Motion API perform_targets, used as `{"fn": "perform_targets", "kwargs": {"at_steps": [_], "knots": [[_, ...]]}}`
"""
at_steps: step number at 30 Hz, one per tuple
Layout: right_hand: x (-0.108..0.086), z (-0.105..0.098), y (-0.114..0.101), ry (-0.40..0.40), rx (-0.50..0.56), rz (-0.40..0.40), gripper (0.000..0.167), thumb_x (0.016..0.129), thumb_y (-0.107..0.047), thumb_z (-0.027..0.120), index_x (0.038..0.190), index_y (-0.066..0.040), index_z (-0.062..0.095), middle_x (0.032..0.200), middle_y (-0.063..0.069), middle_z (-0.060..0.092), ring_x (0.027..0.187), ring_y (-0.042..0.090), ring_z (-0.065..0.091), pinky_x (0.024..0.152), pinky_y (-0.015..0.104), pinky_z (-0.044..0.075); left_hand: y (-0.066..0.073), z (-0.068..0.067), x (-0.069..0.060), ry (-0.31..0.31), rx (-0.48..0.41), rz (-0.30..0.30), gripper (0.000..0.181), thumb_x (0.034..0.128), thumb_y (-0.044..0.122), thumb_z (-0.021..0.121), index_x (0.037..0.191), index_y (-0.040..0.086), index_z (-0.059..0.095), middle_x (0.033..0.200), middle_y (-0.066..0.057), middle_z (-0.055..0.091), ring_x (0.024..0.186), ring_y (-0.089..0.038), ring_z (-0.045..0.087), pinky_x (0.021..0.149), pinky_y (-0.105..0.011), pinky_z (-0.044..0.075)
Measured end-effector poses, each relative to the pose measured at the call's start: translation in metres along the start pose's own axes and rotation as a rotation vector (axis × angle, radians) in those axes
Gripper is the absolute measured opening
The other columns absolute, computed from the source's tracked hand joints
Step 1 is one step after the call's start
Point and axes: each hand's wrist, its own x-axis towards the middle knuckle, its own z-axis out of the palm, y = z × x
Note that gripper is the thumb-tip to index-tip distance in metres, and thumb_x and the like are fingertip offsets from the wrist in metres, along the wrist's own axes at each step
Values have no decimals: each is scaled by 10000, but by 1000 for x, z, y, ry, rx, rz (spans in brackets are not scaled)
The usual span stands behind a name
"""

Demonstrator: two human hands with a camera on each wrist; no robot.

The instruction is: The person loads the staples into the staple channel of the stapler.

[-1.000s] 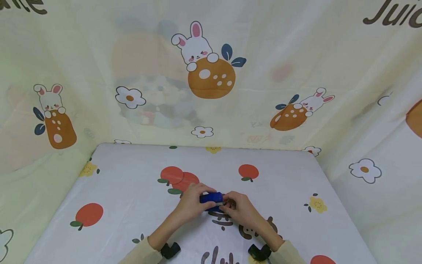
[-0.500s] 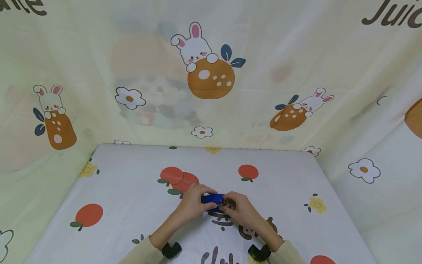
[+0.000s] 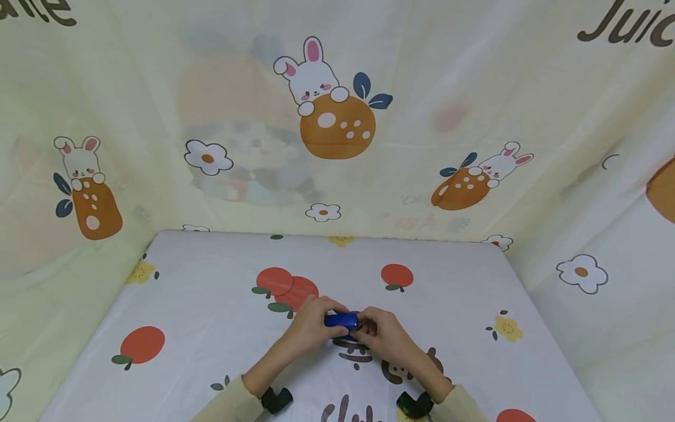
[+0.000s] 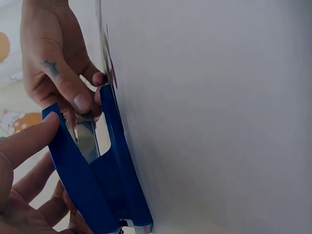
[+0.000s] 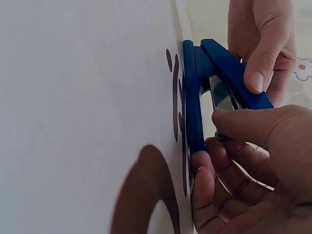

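Observation:
A blue stapler (image 3: 341, 320) stands on the table in front of me, its long side running left to right. In the left wrist view its top arm (image 4: 73, 165) is swung up from the metal magazine (image 4: 87, 139), and a gap separates the magazine from the base (image 4: 119, 161). My left hand (image 3: 310, 323) grips the top arm between thumb and fingers. From the other end, my right hand (image 3: 382, 331) pinches the front of the magazine, with its lower fingers (image 5: 202, 183) at the base's tip. The inside of the magazine is mostly hidden.
A white cloth printed with fruit and flowers covers the table (image 3: 448, 310). Printed curtains (image 3: 253, 105) rise behind it and on both sides. A dark strap (image 3: 276, 400) sits at the left wrist, a second strap (image 3: 415, 404) at the right.
The stapler's top arm has come down a little and shifted slightly right with my left hand, covering the metal strip seen earlier. My right hand stays almost still.

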Motion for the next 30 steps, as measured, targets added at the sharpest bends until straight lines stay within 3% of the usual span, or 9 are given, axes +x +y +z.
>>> {"fn": "perform_targets", "kwargs": {"at_steps": [10, 13, 16, 22, 26, 30], "knots": [[1, 1, 1, 11, -10, -14, 162, 922, -90, 815, 1064, -82, 739, 874, -35, 648, 721, 41, 526, 617, 173, 479, 1, 1, 0, 4, 39, 15, 321, 865, 214, 887, 1165, 138, 802, 1161, -72, 770, 1088, -224, 589, 859, -310, 466], [2, 0, 2, 9, -18, -16, 180, 926, -104, 816, 1085, -74, 737, 888, -16, 649, 737, 53, 532, 624, 175, 481, -1, 0, -2, 1, 48, 33, 397, 861, 228, 892, 1226, 126, 774, 1208, -85, 753, 1132, -264, 610, 917, -382, 477], [2, -1, 2, -7, -33, -6, 264, 926, -130, 822, 1164, -66, 729, 921, 3, 646, 772, 83, 543, 645, 172, 484, -4, -5, -6, -5, 46, 36, 493, 886, 289, 870, 1331, 140, 719, 1334, -89, 712, 1248, -322, 597, 1001, -529, 468], [-4, -10, 0, -65, -67, 23, 519, 900, -256, 865, 1349, -84, 670, 1018, -20, 647, 898, 135, 585, 735, 195, 538, -10, -20, -26, 38, 88, -14, 578, 1000, 435, 703, 1515, 198, 591, 1651, -112, 491, 1514, -496, 402, 1144, -809, 295], [-11, -21, 1, -80, -103, 3, 612, 926, -401, 828, 1420, -105, 620, 1199, -3, 686, 1052, 174, 634, 878, 300, 605, -14, -35, -42, 104, 156, -41, 637, 1010, 463, 668, 1571, 194, 528, 1728, -137, 348, 1569, -598, 234, 1183, -868, 127], [-21, -32, 5, -31, -134, 13, 651, 968, -449, 766, 1482, -98, 573, 1437, 71, 660, 1271, 272, 654, 1046, 473, 597, -22, -48, -56, 166, 255, -79, 658, 1024, 498, 636, 1608, 242, 473, 1750, -112, 302, 1585, -618, 152, 1189, -876, 50]]}}
